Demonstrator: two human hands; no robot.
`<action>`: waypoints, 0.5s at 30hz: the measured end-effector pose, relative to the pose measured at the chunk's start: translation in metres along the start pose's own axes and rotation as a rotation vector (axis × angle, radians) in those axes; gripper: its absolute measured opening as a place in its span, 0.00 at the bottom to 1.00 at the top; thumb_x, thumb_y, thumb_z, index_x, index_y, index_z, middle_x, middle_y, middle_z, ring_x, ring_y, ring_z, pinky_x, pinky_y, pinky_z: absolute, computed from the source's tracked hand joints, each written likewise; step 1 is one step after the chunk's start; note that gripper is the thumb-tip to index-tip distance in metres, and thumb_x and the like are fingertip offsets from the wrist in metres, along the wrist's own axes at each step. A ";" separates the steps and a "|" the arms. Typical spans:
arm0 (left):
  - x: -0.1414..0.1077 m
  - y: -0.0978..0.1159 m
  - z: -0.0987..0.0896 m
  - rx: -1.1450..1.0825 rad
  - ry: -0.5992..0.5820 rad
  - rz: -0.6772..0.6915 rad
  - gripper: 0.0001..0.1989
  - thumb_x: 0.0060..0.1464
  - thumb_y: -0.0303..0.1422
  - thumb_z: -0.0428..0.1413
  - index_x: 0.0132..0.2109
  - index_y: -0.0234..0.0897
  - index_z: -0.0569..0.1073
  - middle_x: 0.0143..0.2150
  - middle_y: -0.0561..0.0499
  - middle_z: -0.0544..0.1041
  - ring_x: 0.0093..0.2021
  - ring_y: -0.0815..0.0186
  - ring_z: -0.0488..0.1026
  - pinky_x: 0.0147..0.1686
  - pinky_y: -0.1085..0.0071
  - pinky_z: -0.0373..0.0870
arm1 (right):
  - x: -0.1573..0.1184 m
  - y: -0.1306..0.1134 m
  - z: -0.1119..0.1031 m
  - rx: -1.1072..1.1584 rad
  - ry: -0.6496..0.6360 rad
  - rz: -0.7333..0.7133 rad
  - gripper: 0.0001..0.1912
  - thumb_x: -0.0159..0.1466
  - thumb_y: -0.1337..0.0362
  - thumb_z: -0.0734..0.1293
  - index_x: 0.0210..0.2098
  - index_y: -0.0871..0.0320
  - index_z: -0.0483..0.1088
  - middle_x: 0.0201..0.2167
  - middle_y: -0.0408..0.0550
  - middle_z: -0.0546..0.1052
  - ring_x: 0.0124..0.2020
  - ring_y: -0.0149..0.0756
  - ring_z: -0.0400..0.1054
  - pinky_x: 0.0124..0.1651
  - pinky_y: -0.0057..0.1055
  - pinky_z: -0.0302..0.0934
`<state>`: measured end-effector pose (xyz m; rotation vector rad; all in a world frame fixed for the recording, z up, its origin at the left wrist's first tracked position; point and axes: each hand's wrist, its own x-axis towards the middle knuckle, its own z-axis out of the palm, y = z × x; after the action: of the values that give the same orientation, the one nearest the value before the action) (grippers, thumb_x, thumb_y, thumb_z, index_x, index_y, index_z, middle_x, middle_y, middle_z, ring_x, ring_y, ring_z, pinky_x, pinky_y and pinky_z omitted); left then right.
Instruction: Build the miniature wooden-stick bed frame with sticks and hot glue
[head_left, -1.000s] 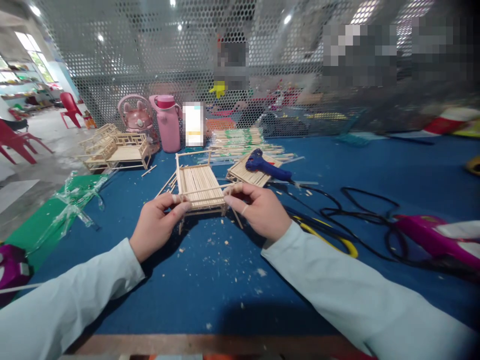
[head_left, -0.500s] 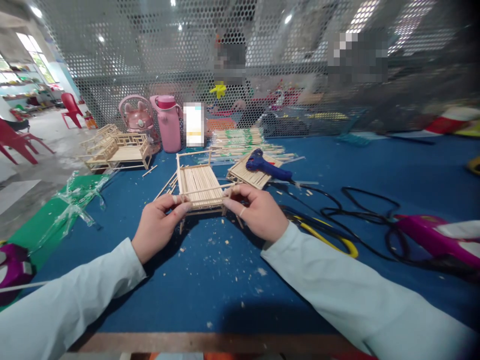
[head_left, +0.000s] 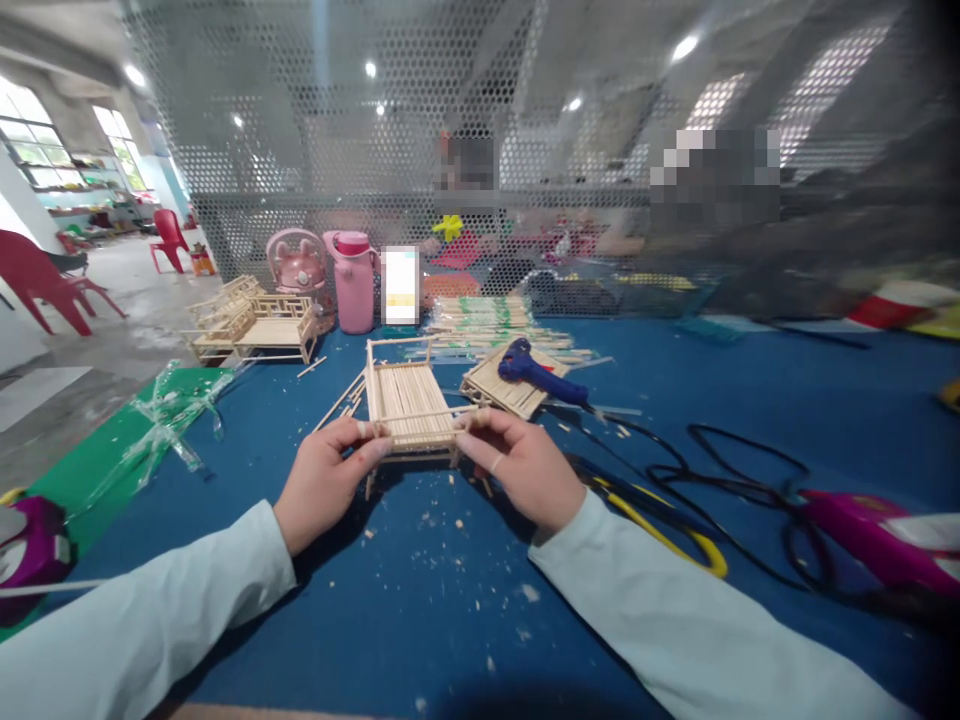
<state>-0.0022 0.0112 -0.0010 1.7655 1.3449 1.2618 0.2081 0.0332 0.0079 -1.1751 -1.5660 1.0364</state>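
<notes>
A small bed frame made of thin wooden sticks (head_left: 409,395) stands on the blue table in front of me. My left hand (head_left: 322,480) pinches its near left corner between thumb and fingers. At the near right corner, my right hand (head_left: 525,465) is closed in the same way, and a rail runs between the two hands. The fingertips cover the corner joints. Just behind my right hand, a blue hot glue gun (head_left: 540,372) lies on a flat panel of wooden sticks (head_left: 495,385).
Finished-looking stick furniture (head_left: 274,330) stands at the back left, near a pink bottle (head_left: 355,285). Bundled sticks (head_left: 480,315) lie by the perforated screen. A black cable (head_left: 720,430), yellow-handled tool (head_left: 675,535) and purple device (head_left: 877,530) are on the right.
The camera view has tilted up a little, so the whole scene sits lower and slightly to the right. Both hands keep their hold on the bed frame's near corners.
</notes>
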 end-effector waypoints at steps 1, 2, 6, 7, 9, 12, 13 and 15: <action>0.000 -0.001 0.001 0.005 0.001 0.007 0.07 0.51 0.34 0.57 0.33 0.35 0.78 0.32 0.48 0.78 0.34 0.64 0.71 0.39 0.66 0.67 | 0.000 0.000 0.000 0.012 0.000 0.003 0.12 0.50 0.56 0.68 0.30 0.58 0.69 0.21 0.40 0.69 0.19 0.28 0.60 0.22 0.28 0.59; 0.000 -0.001 0.001 0.008 0.001 0.012 0.08 0.52 0.34 0.57 0.33 0.35 0.78 0.32 0.48 0.78 0.34 0.64 0.71 0.39 0.66 0.67 | 0.000 0.000 0.000 0.018 0.002 0.000 0.12 0.50 0.56 0.68 0.29 0.58 0.70 0.21 0.40 0.69 0.20 0.28 0.60 0.22 0.28 0.60; 0.001 -0.003 0.003 0.010 0.011 0.028 0.08 0.52 0.34 0.57 0.34 0.36 0.78 0.32 0.48 0.77 0.33 0.64 0.71 0.38 0.65 0.66 | 0.002 0.000 0.000 0.004 0.013 -0.018 0.13 0.50 0.55 0.69 0.29 0.57 0.70 0.21 0.40 0.70 0.20 0.29 0.61 0.23 0.28 0.60; 0.001 -0.004 0.003 0.007 0.011 0.030 0.08 0.52 0.34 0.56 0.34 0.36 0.78 0.32 0.49 0.77 0.34 0.64 0.71 0.39 0.66 0.66 | 0.002 0.000 0.000 0.004 0.015 -0.015 0.13 0.50 0.55 0.69 0.29 0.57 0.70 0.21 0.40 0.70 0.20 0.29 0.60 0.23 0.28 0.59; 0.001 -0.004 0.003 0.002 0.005 0.036 0.07 0.52 0.34 0.56 0.34 0.36 0.78 0.32 0.49 0.77 0.34 0.65 0.71 0.39 0.66 0.66 | 0.002 0.001 -0.001 -0.002 0.012 -0.009 0.13 0.50 0.54 0.69 0.29 0.57 0.70 0.21 0.40 0.69 0.19 0.28 0.60 0.23 0.29 0.59; 0.002 -0.005 0.003 0.002 0.002 0.034 0.07 0.52 0.33 0.56 0.34 0.36 0.78 0.33 0.49 0.78 0.35 0.65 0.72 0.40 0.66 0.67 | 0.002 0.001 -0.001 -0.023 0.016 -0.015 0.13 0.50 0.54 0.69 0.29 0.57 0.70 0.21 0.40 0.70 0.20 0.29 0.61 0.25 0.30 0.60; 0.002 -0.005 0.003 0.001 0.002 0.029 0.07 0.52 0.34 0.56 0.34 0.36 0.78 0.33 0.49 0.78 0.35 0.65 0.72 0.40 0.66 0.67 | 0.002 0.001 -0.001 -0.028 0.021 -0.016 0.13 0.50 0.54 0.69 0.29 0.57 0.70 0.22 0.40 0.70 0.21 0.29 0.62 0.26 0.30 0.61; 0.002 -0.006 0.002 0.000 -0.004 0.020 0.08 0.51 0.34 0.57 0.34 0.36 0.78 0.33 0.49 0.79 0.35 0.64 0.72 0.40 0.66 0.67 | 0.002 0.001 -0.001 -0.026 0.028 -0.011 0.13 0.49 0.55 0.69 0.29 0.57 0.70 0.22 0.41 0.70 0.21 0.30 0.62 0.27 0.30 0.61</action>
<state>-0.0024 0.0151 -0.0062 1.7845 1.3280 1.2678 0.2090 0.0356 0.0076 -1.1929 -1.5667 0.9910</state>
